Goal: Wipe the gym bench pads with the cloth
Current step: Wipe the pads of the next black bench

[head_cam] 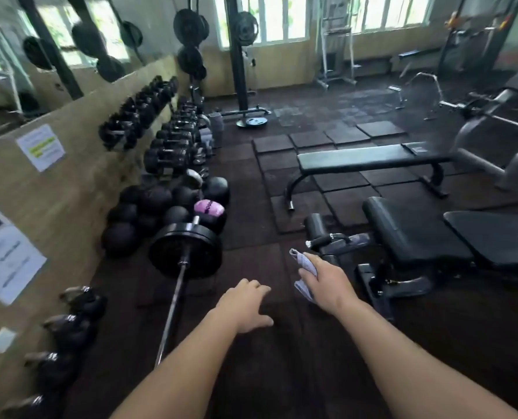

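Note:
My right hand [328,281] grips a folded pale lavender cloth [305,265], held in the air just left of the foot end of an adjustable black bench. That bench has a seat pad [408,229] and a back pad [496,237] running off to the right. A flat black bench [369,157] stands farther back on the floor tiles. My left hand [245,306] hovers over the dark floor with fingers spread and holds nothing. Neither hand touches a pad.
A loaded barbell [185,252] lies on the floor to the left. Medicine balls [161,207], a dumbbell rack [167,140] and kettlebells [70,322] line the left wall. The bench's foot rollers [315,226] and metal frame sit right of my right hand. Machines stand at far right.

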